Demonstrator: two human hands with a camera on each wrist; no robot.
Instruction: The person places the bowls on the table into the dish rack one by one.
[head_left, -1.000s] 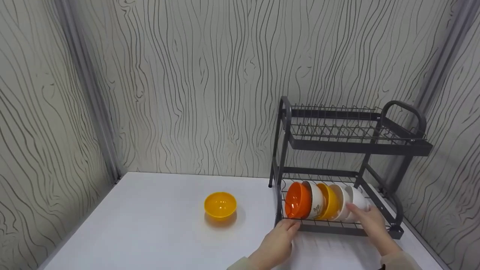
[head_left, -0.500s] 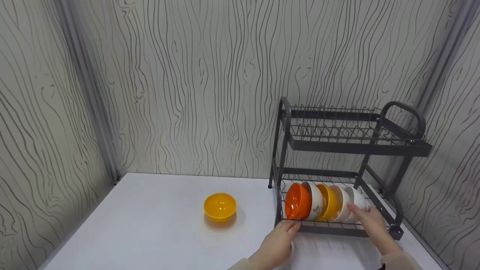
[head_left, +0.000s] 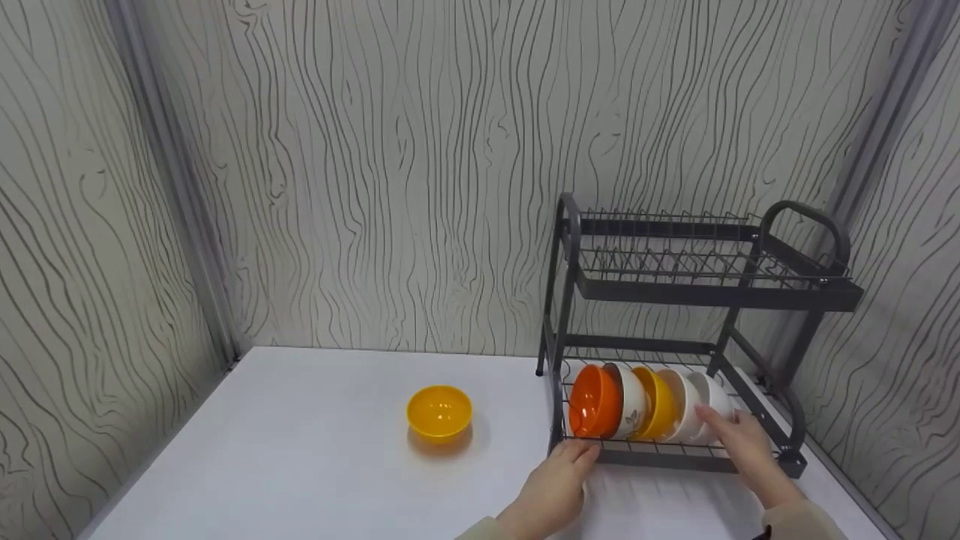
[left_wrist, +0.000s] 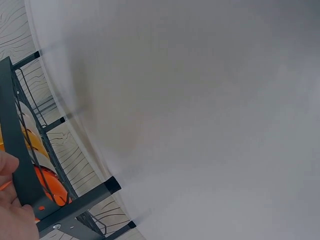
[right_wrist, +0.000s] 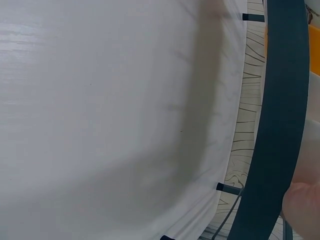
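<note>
In the head view a dark grey two-tier dish rack (head_left: 720,296) stands at the right. On its lower shelf, bowls stand tilted in a row: an orange bowl (head_left: 596,401), a white bowl with a leaf print (head_left: 631,401), a yellow bowl (head_left: 657,405) and two white bowls (head_left: 709,390) at the right end. My left hand (head_left: 551,484) holds the front rail's left end, just below the orange bowl. My right hand (head_left: 742,446) reaches over the rail, its thumb and fingers about the rightmost white bowl. Part of that bowl is hidden behind the hand.
A second yellow bowl (head_left: 440,414) sits upright on the white table (head_left: 315,442), left of the rack. The upper wire tier (head_left: 675,262) overhangs the lower shelf. Wood-patterned panels (head_left: 405,172) enclose the table at the back and sides.
</note>
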